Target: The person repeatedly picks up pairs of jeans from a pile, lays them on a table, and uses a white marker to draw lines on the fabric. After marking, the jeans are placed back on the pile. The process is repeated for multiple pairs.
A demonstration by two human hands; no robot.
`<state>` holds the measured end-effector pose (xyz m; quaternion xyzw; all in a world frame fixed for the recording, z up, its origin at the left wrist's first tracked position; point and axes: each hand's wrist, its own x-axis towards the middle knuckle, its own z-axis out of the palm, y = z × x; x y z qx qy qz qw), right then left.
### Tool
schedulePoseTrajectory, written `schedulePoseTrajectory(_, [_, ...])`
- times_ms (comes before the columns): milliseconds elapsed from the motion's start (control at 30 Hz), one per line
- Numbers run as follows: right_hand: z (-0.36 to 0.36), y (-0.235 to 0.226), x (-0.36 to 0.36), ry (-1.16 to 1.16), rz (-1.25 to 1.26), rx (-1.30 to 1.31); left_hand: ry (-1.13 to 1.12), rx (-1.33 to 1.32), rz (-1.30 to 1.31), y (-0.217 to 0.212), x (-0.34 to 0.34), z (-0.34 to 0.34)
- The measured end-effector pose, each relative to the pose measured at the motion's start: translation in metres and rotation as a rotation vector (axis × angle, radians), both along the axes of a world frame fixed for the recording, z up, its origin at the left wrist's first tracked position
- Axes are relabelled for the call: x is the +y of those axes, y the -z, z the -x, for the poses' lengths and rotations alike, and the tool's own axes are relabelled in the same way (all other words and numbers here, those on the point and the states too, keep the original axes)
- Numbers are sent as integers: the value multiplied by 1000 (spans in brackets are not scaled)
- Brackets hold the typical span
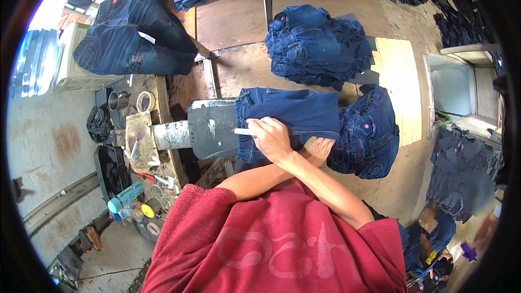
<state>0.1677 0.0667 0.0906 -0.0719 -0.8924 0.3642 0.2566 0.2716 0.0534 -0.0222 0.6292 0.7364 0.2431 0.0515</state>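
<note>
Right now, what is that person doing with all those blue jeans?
A person in a red shirt has a pair of blue jeans pulled over a flat grey board on a stand. The arms cross: the right hand holds a small white stick, maybe chalk, against the denim, while the left hand presses on the jeans at their right. A heap of jeans lies on the floor beyond, and another pile sits just beside the board.
</note>
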Motion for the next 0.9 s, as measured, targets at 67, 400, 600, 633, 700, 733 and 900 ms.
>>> schedulePoseTrajectory(67, [7,17,-5,22,6,2,9,-21,33,-5,-8,0])
schedulePoseTrajectory(400, [-70,-129,138,455,-15,39,57,-140,44,-55,5,75])
schedulePoseTrajectory(600, [-144,-137,228,1026,269,-189,-148,-209,194,-69,-49,172])
schedulePoseTrajectory(633, [-156,-132,230,926,123,-331,-166,-173,226,-70,-60,182])
schedulePoseTrajectory(700, [-167,-110,228,927,-208,-422,-182,-109,270,-71,-83,208])
schedulePoseTrajectory(733, [-173,-102,224,938,-349,-461,-191,-68,343,-73,-96,220])
schedulePoseTrajectory(900, [-184,-74,168,643,267,-830,-184,-52,414,-74,-123,248])
